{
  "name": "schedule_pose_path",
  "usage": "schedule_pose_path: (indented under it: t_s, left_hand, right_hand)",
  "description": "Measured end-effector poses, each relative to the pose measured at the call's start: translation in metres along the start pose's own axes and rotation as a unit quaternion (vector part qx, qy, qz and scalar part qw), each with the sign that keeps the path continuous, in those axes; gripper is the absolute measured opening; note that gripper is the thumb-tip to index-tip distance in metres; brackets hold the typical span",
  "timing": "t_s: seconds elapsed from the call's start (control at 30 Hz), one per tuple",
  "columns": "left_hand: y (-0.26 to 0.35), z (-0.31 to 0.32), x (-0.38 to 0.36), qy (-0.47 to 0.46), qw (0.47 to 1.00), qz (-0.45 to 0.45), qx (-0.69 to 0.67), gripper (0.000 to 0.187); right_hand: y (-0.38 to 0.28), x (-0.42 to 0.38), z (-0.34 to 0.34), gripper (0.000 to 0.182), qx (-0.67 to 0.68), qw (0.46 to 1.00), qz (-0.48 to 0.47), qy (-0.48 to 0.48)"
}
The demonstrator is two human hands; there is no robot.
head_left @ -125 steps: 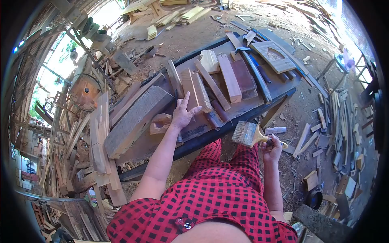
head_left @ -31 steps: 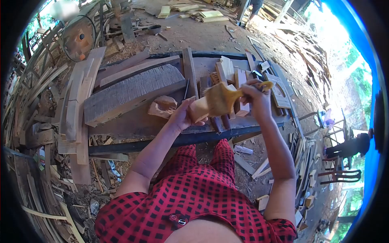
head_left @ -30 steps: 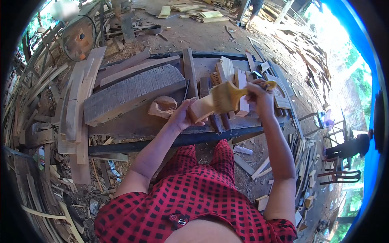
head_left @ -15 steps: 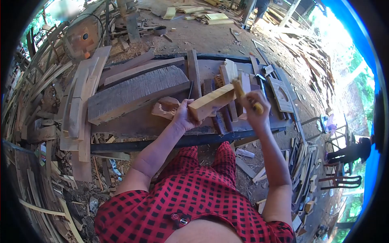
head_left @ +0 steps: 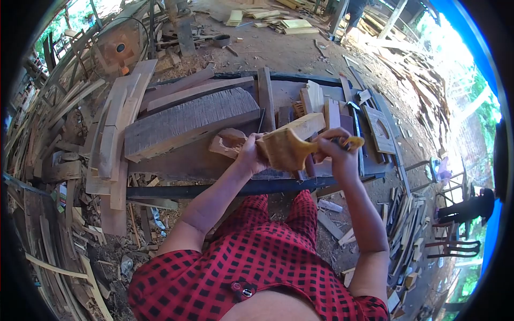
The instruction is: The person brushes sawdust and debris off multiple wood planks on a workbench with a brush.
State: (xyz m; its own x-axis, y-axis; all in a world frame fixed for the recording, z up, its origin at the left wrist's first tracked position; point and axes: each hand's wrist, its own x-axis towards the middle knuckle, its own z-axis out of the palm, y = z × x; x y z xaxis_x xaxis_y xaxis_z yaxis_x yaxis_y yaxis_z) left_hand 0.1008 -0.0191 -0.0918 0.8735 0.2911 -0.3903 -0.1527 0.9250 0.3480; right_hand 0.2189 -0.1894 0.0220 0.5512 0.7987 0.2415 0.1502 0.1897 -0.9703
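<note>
A: Where's the wooden block (head_left: 306,126)?
B: Mid-frame, slanting up to the right above the workbench (head_left: 179,167). Left hand (head_left: 251,155) at its lower-left end, fingers wrapped there, tips partly hidden.
A: Right hand (head_left: 337,147)?
B: Closed round the handle of a wide brush (head_left: 289,151), which overlaps the wooden block's near end. Touching? Can't tell from here.
A: Handling?
B: My guess: wooden block rigid, fairly weighty, not slippery; support it by the end or long sides. Brush light, bristles pliant; take the handle.
A: Nearby?
B: Hollowed wood piece (head_left: 226,142) just left of the left hand; grey beam (head_left: 190,122) beyond, centre-left.
</note>
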Motion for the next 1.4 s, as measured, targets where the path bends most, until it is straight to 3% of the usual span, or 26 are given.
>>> schedule_pose_path:
  t_s: [0.03, 0.1, 0.17, 0.23, 0.27, 0.3, 0.4, 0.53, 0.63, 0.77, 0.83, 0.97, 1.03, 1.23, 1.3, 1.33, 1.4]
  left_hand:
    - [0.002, -0.019, 0.012, 0.0, 1.0, 0.001, 0.0, 0.047]
    - [0.005, -0.072, 0.046, -0.249, 0.958, -0.121, -0.074, 0.051]
    - [0.006, -0.067, 0.043, -0.218, 0.965, -0.122, -0.078, 0.054]
    - [0.006, -0.048, 0.027, -0.188, 0.971, -0.124, -0.081, 0.058]
    - [0.006, -0.033, 0.014, -0.132, 0.986, -0.082, -0.057, 0.056]
    - [0.006, -0.023, 0.007, -0.076, 0.996, -0.04, -0.031, 0.055]
    - [0.008, -0.028, 0.01, -0.119, 0.992, -0.033, -0.012, 0.054]
    - [0.004, -0.018, -0.002, -0.108, 0.992, 0.012, 0.067, 0.055]
    - [0.003, -0.014, -0.005, -0.094, 0.979, 0.023, 0.179, 0.056]
    - [0.002, -0.014, -0.003, -0.1, 0.947, 0.087, 0.293, 0.07]
    - [0.001, -0.015, -0.004, -0.074, 0.937, 0.106, 0.324, 0.074]
    - [0.0, -0.01, -0.009, -0.044, 0.931, 0.133, 0.336, 0.088]
    - [-0.002, -0.011, -0.01, -0.039, 0.928, 0.143, 0.341, 0.095]
    - [0.001, -0.008, -0.015, -0.018, 0.919, 0.19, 0.345, 0.094]
    - [-0.002, -0.007, -0.013, -0.046, 0.833, 0.318, 0.451, 0.092]
    - [-0.003, -0.009, -0.012, -0.046, 0.833, 0.318, 0.45, 0.092]
    - [-0.006, -0.016, -0.008, -0.062, 0.729, 0.378, 0.568, 0.096]
  right_hand:
    - [0.006, 0.007, -0.012, 0.01, 0.006, 0.999, 0.022, 0.029]
    - [0.011, 0.019, -0.033, 0.011, 0.011, 0.997, 0.045, 0.057]
    - [0.013, 0.03, -0.05, 0.008, 0.038, 0.987, 0.02, 0.155]
    - [0.014, 0.037, -0.066, 0.009, 0.012, 0.983, 0.01, 0.185]
    - [0.015, 0.041, -0.075, 0.01, -0.014, 0.977, 0.0, 0.215]
    - [0.012, 0.043, -0.08, 0.009, -0.05, 0.979, -0.01, 0.198]
    - [0.009, 0.048, -0.085, 0.009, -0.168, 0.964, -0.037, 0.204]
    - [0.007, 0.052, -0.072, 0.01, -0.151, 0.969, -0.047, 0.189]
    - [0.01, 0.054, -0.051, 0.016, -0.33, 0.92, -0.161, 0.141]
    - [-0.001, 0.04, -0.017, 0.017, -0.412, 0.895, -0.155, 0.069]
    - [-0.02, 0.027, 0.005, 0.016, -0.352, 0.93, -0.104, -0.004]
    - [-0.03, 0.022, 0.021, 0.014, -0.22, 0.97, -0.098, -0.03]
    - [-0.038, 0.025, 0.023, 0.012, -0.121, 0.991, 0.052, 0.002]
    - [0.0, 0.063, -0.056, 0.01, 0.043, 0.982, 0.076, 0.165]
    - [0.005, 0.074, -0.087, 0.01, -0.015, 0.969, 0.069, 0.236]
    - [0.003, 0.077, -0.093, 0.009, -0.03, 0.962, 0.07, 0.261]
    - [-0.011, 0.074, -0.097, 0.009, -0.087, 0.964, 0.057, 0.246]
